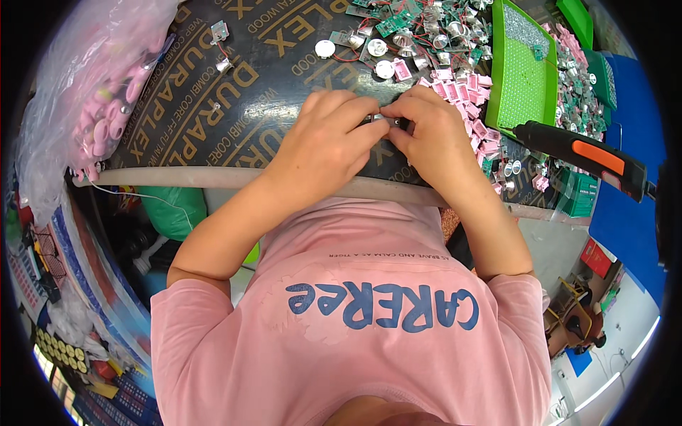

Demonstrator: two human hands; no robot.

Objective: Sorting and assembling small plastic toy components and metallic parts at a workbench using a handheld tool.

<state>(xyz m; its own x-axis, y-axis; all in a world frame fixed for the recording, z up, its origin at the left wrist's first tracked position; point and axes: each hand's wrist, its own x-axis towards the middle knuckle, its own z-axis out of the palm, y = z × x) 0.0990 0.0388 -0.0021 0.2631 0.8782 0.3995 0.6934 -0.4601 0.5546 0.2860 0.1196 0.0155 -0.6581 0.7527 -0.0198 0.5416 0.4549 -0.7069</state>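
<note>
My left hand (328,133) and my right hand (435,133) meet near the table's front edge, thumbs and fingers closed in a pinch. Between the fingertips is a small silver and dark part (383,118), mostly covered, so its kind cannot be made out. Just beyond my right hand lie small pink plastic housings (455,91) in a loose heap. Farther off are green circuit boards (393,25) with red wires and silver reflector cups (405,40). White round caps (377,47) lie near them. One board with a wired cup (219,32) lies apart at the far left.
A clear plastic bag of pink parts (106,117) stands at the left. On the right are a green tray (522,85), more boards (579,99), and a black and orange handled tool (586,153) jutting over the table (234,142). A green bag (174,211) hangs below the edge.
</note>
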